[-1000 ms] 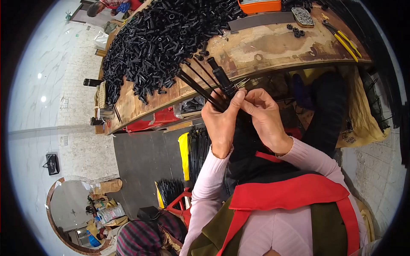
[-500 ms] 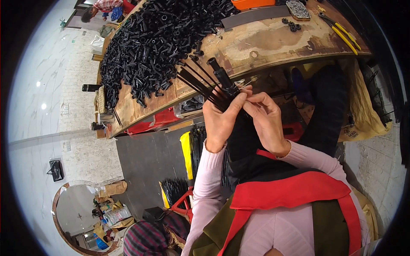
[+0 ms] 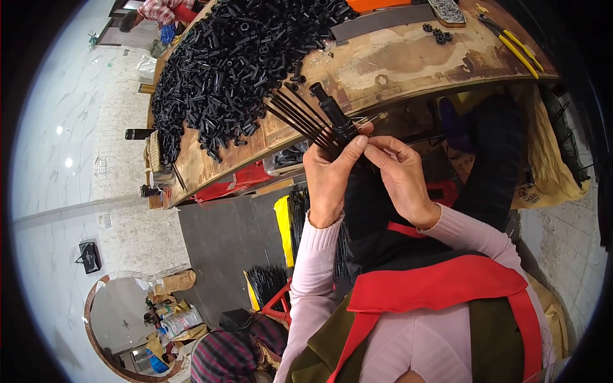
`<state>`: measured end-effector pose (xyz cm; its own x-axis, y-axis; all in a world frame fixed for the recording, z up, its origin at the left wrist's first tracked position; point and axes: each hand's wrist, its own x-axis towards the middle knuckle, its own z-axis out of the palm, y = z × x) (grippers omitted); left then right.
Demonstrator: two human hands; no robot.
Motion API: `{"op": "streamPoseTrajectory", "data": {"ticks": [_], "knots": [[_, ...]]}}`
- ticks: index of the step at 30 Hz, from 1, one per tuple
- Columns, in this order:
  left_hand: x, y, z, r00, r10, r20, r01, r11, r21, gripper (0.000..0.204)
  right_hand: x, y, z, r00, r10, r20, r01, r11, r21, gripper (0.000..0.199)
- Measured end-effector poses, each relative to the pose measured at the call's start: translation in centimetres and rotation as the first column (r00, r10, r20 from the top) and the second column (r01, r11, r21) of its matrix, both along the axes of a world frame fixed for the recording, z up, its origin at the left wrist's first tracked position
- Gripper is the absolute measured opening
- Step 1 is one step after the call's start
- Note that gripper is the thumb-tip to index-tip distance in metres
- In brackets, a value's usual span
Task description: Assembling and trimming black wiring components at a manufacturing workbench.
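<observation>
Worn plywood forms the workbench [image 3: 408,60] ahead of you, with a large heap of short black plastic tubes [image 3: 230,64] covering its left half and yellow-handled pliers [image 3: 517,48] lying near the far right corner. Your left hand [image 3: 329,182] is closed around a fan of thin black rods [image 3: 300,118], fingers wrapped tight and thumb pressed across them, held up just in front of the bench edge. Your right hand [image 3: 399,179] pinches at the same gathering point, thumb and forefinger shut on the base of a black tube-capped rod [image 3: 332,112] that stands out above the others. Keep the left grip firm so the fan does not splay, and guide the capped rod straight along its neighbours rather than twisting it, since thin rods probably bend easily.
</observation>
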<state>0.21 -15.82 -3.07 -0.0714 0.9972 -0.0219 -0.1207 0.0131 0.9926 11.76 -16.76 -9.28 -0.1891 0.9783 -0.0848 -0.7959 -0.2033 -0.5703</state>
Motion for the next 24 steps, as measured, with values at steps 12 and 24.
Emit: {"op": "streamPoseTrajectory", "data": {"ticks": [12, 24], "knots": [[-1.5, 0.3, -0.1, 0.989, -0.047, 0.140, 0.060, 0.995, -0.084, 0.020, -0.9, -0.6, 0.1, 0.998, -0.021, 0.065, 0.013, 0.993, 0.119, 0.006], [1.5, -0.7, 0.4, 0.970, 0.176, -0.167, -0.175, 0.984, 0.023, 0.013, -0.6, -0.5, 0.9, 0.996, -0.083, -0.033, 0.083, 0.996, -0.029, 0.009]]}}
